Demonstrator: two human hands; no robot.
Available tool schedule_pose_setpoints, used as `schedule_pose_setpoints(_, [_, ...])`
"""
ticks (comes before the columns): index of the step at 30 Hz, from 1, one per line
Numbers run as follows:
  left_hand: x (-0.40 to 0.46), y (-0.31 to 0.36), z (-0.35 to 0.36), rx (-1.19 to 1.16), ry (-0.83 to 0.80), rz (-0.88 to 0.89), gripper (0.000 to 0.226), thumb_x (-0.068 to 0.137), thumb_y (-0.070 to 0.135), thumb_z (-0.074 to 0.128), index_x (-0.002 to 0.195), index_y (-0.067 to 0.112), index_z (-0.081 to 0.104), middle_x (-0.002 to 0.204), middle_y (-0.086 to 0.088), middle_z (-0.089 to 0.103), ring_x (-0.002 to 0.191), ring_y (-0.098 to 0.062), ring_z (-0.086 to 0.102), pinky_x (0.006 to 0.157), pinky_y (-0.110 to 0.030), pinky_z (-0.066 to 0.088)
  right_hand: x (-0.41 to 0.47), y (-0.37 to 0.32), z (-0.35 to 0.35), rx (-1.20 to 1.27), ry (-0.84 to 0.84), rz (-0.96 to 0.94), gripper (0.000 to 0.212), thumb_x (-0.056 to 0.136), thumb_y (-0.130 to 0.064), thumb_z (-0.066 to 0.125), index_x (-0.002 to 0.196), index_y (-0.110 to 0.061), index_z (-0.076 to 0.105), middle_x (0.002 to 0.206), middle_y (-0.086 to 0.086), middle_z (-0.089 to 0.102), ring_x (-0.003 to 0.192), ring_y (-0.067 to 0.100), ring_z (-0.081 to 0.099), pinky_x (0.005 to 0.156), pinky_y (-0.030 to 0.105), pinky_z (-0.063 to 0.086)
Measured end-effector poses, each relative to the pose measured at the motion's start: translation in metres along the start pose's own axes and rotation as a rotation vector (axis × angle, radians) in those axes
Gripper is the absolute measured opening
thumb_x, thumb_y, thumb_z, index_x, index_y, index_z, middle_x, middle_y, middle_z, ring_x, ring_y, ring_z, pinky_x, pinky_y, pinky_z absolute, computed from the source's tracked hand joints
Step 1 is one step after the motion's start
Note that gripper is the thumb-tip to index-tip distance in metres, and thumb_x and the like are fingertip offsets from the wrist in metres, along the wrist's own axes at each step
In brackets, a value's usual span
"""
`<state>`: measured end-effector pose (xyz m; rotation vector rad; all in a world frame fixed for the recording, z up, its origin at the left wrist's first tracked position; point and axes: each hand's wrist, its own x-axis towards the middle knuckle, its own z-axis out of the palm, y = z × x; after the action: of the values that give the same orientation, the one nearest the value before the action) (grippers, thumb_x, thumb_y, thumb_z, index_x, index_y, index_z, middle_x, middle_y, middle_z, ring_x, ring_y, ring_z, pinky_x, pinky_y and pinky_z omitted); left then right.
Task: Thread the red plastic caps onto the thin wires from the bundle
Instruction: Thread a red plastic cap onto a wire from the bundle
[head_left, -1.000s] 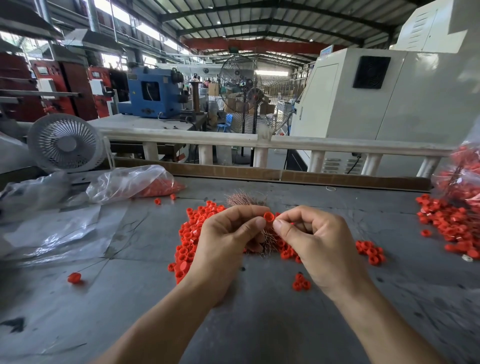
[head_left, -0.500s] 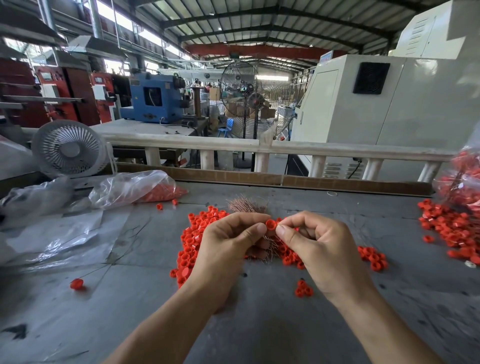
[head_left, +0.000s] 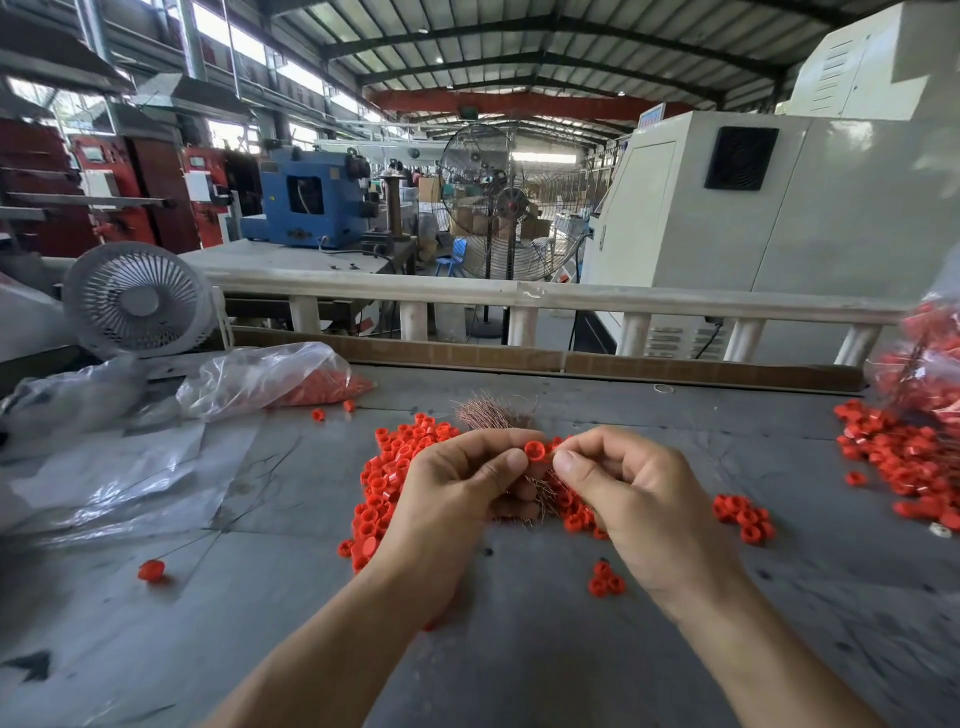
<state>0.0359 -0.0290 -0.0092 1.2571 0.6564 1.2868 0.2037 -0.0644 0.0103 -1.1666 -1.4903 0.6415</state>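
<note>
A single red cap sits pinched between the two hands, held up over the middle of the counter, its open end turned towards the person. The left hand has thumb and forefinger closed on the cap's left side, while its lower fingers curl round a bundle of thin coppery wires whose tips fan out just beyond the knuckles. The right hand meets it from the right, fingertips drawn together at the cap's edge; whether it holds a wire there I cannot tell. Under and behind the hands lies a loose heap of red caps, with a small cluster near the right wrist and another further right. A lone cap on a wire lies at the near left. A clear plastic bag of caps rests far left, by a small white fan.
</note>
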Motion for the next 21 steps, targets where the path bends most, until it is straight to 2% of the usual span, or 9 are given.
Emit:
schedule_pose_setpoints(1, [0.0003,-0.0001,0.0006,-0.016,0.009,-0.002,0.023,0.084,0.019,0.069,0.103,0.013,0.079,0.088,-0.009,0.074,0.075,-0.016,0.065,0.071,-0.028,0.058,0.0000,0.0005,0.0005,0.029,-0.013,0.030,0.016,0.098,-0.019,0.065,0.084,-0.023,0.074,0.052,-0.008,0.053,0.049,0.008,0.041,0.048,0.021,0.036])
schedule_pose_setpoints(3, [0.0012,-0.0003,0.0012,-0.048,0.028,-0.002,0.026,0.081,0.021,0.069,0.102,0.010,0.078,0.085,-0.010,0.074,0.073,-0.018,0.064,0.070,-0.029,0.058,0.0007,0.0007,0.0018,0.095,-0.036,0.095,0.021,0.101,-0.012,0.057,0.089,-0.019,0.072,0.053,-0.008,0.050,0.047,0.005,0.039,0.046,0.016,0.033])
schedule_pose_setpoints(5, [0.0022,-0.0009,0.0007,-0.073,0.042,0.000,0.025,0.081,0.019,0.069,0.102,0.008,0.077,0.084,-0.011,0.073,0.072,-0.019,0.064,0.068,-0.029,0.058,0.0018,0.0000,0.0034,0.147,-0.049,0.152,0.022,0.101,-0.006,0.051,0.096,-0.015,0.070,0.057,-0.002,0.056,0.045,0.007,0.042,0.042,0.016,0.033])
schedule_pose_setpoints(7, [0.0026,-0.0009,0.0004,-0.088,0.041,0.002,0.027,0.082,0.018,0.068,0.105,0.005,0.074,0.086,-0.012,0.075,0.072,-0.019,0.066,0.067,-0.029,0.059,0.0026,-0.0006,0.0046,0.183,-0.073,0.198,0.024,0.100,-0.004,0.048,0.101,-0.016,0.069,0.062,0.003,0.062,0.046,0.012,0.046,0.041,0.022,0.033])
schedule_pose_setpoints(10, [0.0025,-0.0004,0.0007,-0.107,0.022,0.001,0.031,0.084,0.018,0.067,0.110,0.001,0.070,0.088,-0.013,0.075,0.072,-0.021,0.067,0.067,-0.034,0.060,0.0028,0.0002,0.0052,0.196,-0.127,0.221,0.031,0.099,-0.004,0.046,0.102,-0.023,0.070,0.068,0.010,0.069,0.049,0.020,0.053,0.042,0.026,0.034])
schedule_pose_setpoints(12, [0.0019,0.0005,0.0013,-0.129,0.013,-0.001,0.030,0.086,0.017,0.066,0.110,-0.001,0.069,0.081,-0.013,0.073,0.070,-0.022,0.068,0.062,-0.032,0.059,0.0024,0.0012,0.0056,0.210,-0.169,0.224,0.037,0.098,-0.004,0.046,0.098,-0.029,0.073,0.072,0.013,0.072,0.050,0.022,0.057,0.041,0.026,0.037])
schedule_pose_setpoints(16, [0.0014,0.0013,0.0008,-0.128,0.017,-0.013,0.021,0.095,0.010,0.061,0.110,-0.001,0.068,0.075,-0.016,0.071,0.066,-0.023,0.068,0.060,-0.029,0.056,0.0027,0.0018,0.0075,0.239,-0.205,0.236,0.032,0.084,-0.021,0.049,0.098,-0.034,0.074,0.076,0.016,0.073,0.050,0.024,0.060,0.039,0.026,0.038])
schedule_pose_setpoints(21, [0.0004,0.0043,0.0029,-0.144,0.009,-0.018,0.032,0.088,0.017,0.066,0.112,-0.003,0.067,0.079,-0.013,0.073,0.069,-0.025,0.069,0.061,-0.029,0.057,0.0025,0.0008,0.0069,0.198,-0.165,0.204,0.030,0.084,-0.021,0.051,0.097,-0.035,0.074,0.073,0.014,0.073,0.048,0.021,0.057,0.040,0.026,0.038])
